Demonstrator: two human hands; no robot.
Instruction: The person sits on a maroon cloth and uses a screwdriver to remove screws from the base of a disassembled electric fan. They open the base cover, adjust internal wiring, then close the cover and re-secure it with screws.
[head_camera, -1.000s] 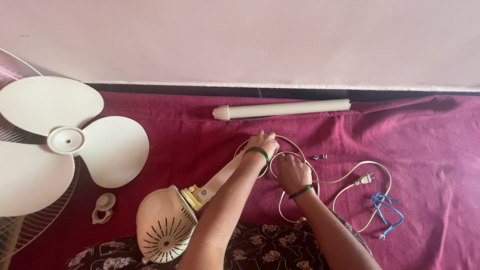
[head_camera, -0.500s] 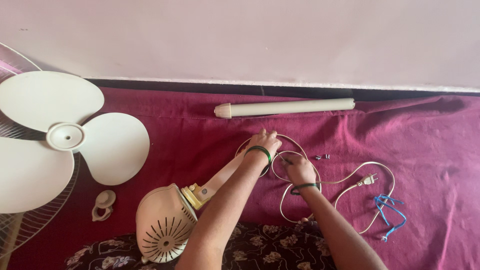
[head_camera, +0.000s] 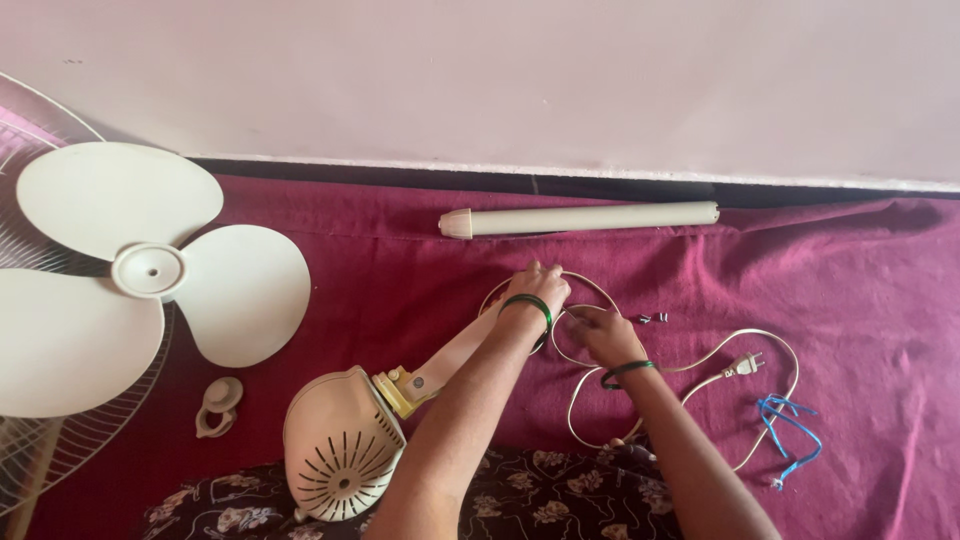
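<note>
Gripping white cord (head_camera: 560, 300) — both hands, left hand (head_camera: 540, 285), right hand (head_camera: 600, 335)

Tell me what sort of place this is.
Probably a room floor at home, used as a makeshift repair spot: a maroon cloth spread against a plain wall, with a dismantled fan on it, its blade, motor housing and pole lying apart.

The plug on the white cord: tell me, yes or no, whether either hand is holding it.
No: the plug lies free on the maroon cloth, right of both hands, which are on the cord's loops.
</note>
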